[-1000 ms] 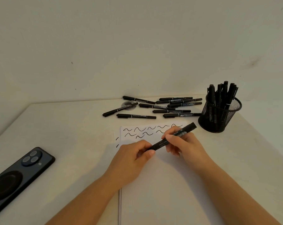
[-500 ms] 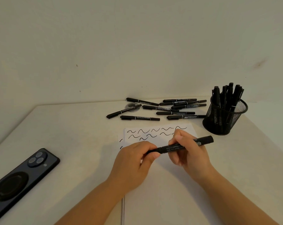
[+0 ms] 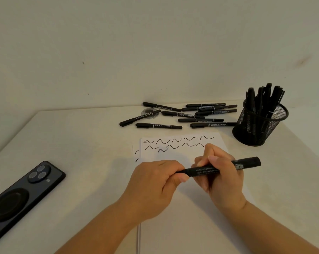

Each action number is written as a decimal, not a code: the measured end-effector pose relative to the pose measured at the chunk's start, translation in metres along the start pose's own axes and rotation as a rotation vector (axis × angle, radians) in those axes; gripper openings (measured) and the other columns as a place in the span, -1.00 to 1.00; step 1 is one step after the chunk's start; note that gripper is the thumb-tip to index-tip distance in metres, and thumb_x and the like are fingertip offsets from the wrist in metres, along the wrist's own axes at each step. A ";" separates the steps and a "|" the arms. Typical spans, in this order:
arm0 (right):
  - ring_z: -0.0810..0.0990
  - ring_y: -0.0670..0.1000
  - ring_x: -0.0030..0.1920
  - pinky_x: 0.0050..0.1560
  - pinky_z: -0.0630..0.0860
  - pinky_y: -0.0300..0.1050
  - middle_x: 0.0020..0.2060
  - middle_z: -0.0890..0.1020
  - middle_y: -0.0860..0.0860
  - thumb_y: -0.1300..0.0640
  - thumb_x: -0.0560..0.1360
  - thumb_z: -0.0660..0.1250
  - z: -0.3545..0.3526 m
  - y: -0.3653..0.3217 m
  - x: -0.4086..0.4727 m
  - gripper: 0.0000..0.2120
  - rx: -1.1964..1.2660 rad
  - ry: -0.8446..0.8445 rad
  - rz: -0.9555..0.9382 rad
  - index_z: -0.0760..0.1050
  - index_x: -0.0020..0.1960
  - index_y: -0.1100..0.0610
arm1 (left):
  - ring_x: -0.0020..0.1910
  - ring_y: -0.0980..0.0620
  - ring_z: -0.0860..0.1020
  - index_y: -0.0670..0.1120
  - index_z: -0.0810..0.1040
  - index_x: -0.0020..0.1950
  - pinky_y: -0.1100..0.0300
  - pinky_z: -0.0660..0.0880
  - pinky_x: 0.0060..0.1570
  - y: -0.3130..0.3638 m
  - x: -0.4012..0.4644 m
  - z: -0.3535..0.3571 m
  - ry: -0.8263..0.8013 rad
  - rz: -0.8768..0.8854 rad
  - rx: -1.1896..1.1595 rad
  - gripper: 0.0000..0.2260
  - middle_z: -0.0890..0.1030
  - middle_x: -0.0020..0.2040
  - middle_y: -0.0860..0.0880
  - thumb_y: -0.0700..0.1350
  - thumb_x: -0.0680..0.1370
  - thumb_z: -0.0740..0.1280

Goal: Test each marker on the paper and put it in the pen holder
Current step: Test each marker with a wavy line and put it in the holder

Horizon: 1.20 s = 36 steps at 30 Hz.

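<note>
I hold one black marker (image 3: 247,162) almost level above the white paper (image 3: 182,217). My right hand (image 3: 221,176) wraps its barrel. My left hand (image 3: 155,182) pinches its left end, where the cap sits; the tip is hidden by my fingers. The paper carries several black wavy test strokes (image 3: 175,143) near its far edge. Several more black markers (image 3: 188,115) lie loose behind the paper. A black mesh pen holder (image 3: 261,123) stands at the right with several markers upright in it.
A dark phone (image 3: 21,195) lies face down at the left of the white table (image 3: 78,143). A small round clear lid (image 3: 149,114) lies under one loose marker. The wall rises right behind the loose markers.
The marker has swung from pointing up-right to nearly level. Both hands stayed on it and sit slightly nearer to me on the paper.
</note>
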State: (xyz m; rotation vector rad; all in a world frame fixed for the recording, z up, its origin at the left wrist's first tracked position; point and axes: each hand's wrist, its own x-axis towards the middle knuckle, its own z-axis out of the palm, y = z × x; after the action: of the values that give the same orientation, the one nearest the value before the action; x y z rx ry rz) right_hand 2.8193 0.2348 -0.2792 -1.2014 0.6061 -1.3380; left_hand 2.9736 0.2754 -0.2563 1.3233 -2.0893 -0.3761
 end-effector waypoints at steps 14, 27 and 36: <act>0.25 0.00 -0.60 -0.54 0.18 -0.24 -0.63 0.37 -0.02 0.07 0.38 0.16 -0.008 0.001 0.006 -0.75 -0.178 -0.075 0.047 0.40 -0.46 0.10 | -0.40 0.03 0.48 0.20 0.51 -0.25 0.12 0.43 -0.35 -0.004 0.000 0.006 -0.046 -0.191 -0.305 -0.83 0.51 -0.42 0.19 0.12 0.48 0.18; 0.45 -0.14 -0.41 -0.37 0.37 -0.32 -0.44 0.55 -0.07 0.16 0.44 0.37 -0.025 -0.015 0.025 -0.85 -0.600 -0.040 0.153 0.54 -0.29 -0.02 | -0.42 0.24 0.48 0.12 0.51 -0.32 0.48 0.37 -0.37 -0.029 0.011 -0.002 0.317 -0.434 -0.339 -0.79 0.56 -0.43 0.15 -0.06 0.52 0.28; 0.49 -0.13 -0.24 -0.21 0.30 -0.36 -0.24 0.59 -0.18 -0.04 0.42 0.38 -0.028 -0.046 0.027 -0.81 -1.328 -0.339 -0.293 0.55 0.01 -0.05 | -0.38 0.14 0.45 0.11 0.47 -0.24 0.27 0.35 -0.37 0.004 0.051 -0.011 0.131 -0.061 0.191 -0.62 0.45 -0.43 0.15 0.33 0.48 0.04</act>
State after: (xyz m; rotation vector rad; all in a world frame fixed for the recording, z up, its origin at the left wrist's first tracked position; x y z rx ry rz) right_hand 2.7812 0.2093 -0.2399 -2.5907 1.1515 -0.8236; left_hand 2.9626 0.2334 -0.2271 1.4823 -2.0183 -0.1133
